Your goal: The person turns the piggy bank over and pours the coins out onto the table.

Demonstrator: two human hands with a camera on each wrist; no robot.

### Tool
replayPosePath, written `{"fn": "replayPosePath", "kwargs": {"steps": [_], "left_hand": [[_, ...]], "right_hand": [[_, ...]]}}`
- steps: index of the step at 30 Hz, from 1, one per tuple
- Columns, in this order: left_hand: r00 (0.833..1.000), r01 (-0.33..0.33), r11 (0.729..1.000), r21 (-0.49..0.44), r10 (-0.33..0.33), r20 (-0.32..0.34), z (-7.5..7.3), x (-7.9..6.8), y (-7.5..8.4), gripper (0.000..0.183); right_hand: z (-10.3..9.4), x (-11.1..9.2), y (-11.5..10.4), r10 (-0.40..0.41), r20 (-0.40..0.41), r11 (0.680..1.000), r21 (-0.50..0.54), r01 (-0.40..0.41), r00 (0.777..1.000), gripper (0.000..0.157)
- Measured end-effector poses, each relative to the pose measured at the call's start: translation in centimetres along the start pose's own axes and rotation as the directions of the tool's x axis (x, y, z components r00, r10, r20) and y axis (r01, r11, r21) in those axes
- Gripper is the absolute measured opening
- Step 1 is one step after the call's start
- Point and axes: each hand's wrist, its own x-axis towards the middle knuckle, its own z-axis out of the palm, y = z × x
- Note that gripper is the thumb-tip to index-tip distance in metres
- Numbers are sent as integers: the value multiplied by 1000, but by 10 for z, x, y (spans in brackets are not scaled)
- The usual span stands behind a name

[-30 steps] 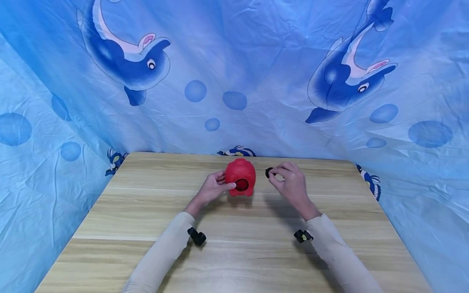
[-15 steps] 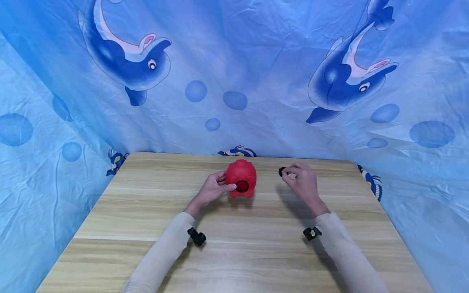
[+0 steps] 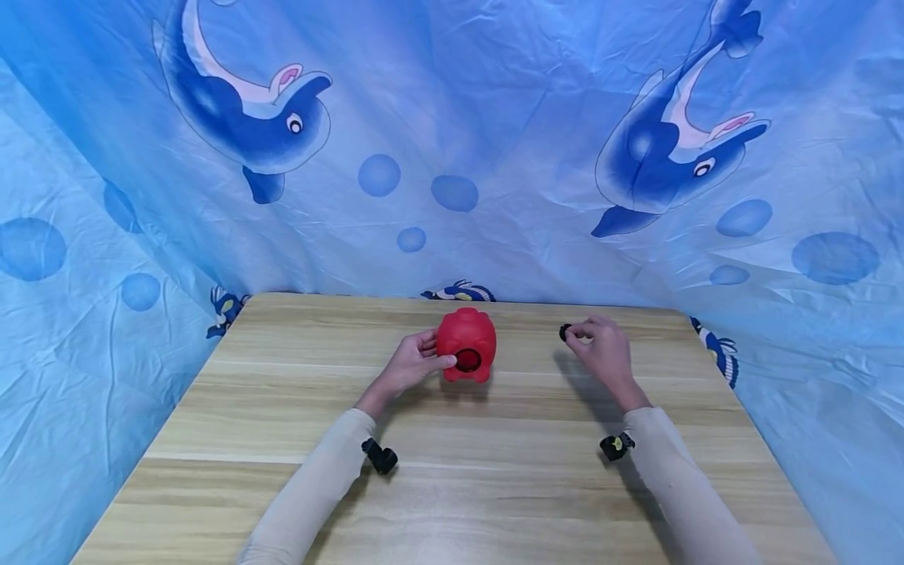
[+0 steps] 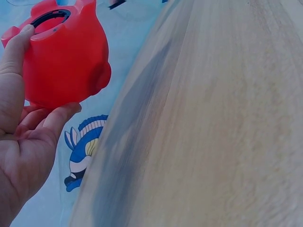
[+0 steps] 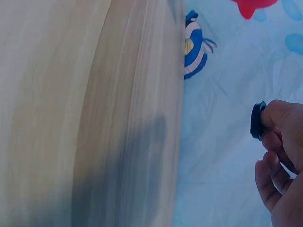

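The red toy (image 3: pixel 466 328) hangs just above the surface (image 3: pixel 494 471), as its shadow below and the gap in the wrist views suggest. Its round hole (image 3: pixel 468 360), edged in black, faces the person, likely so that the opening can be seen and reached from the near side. The left hand (image 3: pixel 410 362) grips the toy from its left: the thumb presses beside the hole, on its lip, while the other fingers spread round the far side and underneath. They are parted by the toy's width. That hold seems chosen to steady the body without covering the opening, since only the thumb's tip comes near it.

Well to the right of the toy, the right hand (image 3: pixel 609 349) pinches a small black cap (image 3: pixel 565 333). Thumb and forefinger are nearly together, with just the cap between them; the remaining fingers curl loosely and hold nothing. A tip pinch suits so small a piece, leaving most of it exposed on the side toward the toy. The cap is raised too, apart from both toy and surface. Whether it matches the hole in size, I cannot tell.

Behind the toy hangs a blue cloth (image 3: pixel 523 118) printed with dolphins. Nearer the person than the toy, a small camera (image 3: pixel 381 457) sits at the left wrist, another (image 3: pixel 617 446) at the right, both aimed toward the hands.
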Motion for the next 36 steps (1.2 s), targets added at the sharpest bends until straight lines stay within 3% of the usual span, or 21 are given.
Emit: {"fn": "replayPosePath", "kwargs": {"steps": [15, 22, 30, 36], "left_hand": [[1000, 20, 1000, -5, -20, 8, -1, 0, 3, 69], [1000, 11, 1000, -4, -11, 9, -1, -1, 6, 69], [1000, 3, 1000, 11, -3, 10, -1, -2, 6, 70], [1000, -7, 1000, 10, 7, 14, 0, -2, 5, 72]], "right_hand": [[-4, -6, 31, 139, 94, 989, -55, -134, 986, 8], [-7, -12, 42, 233, 164, 972, -71, -224, 959, 10], [-11, -18, 50, 343, 250, 939, -120, -323, 905, 11], [-13, -22, 56, 348, 254, 937, -121, -328, 902, 13]]}}
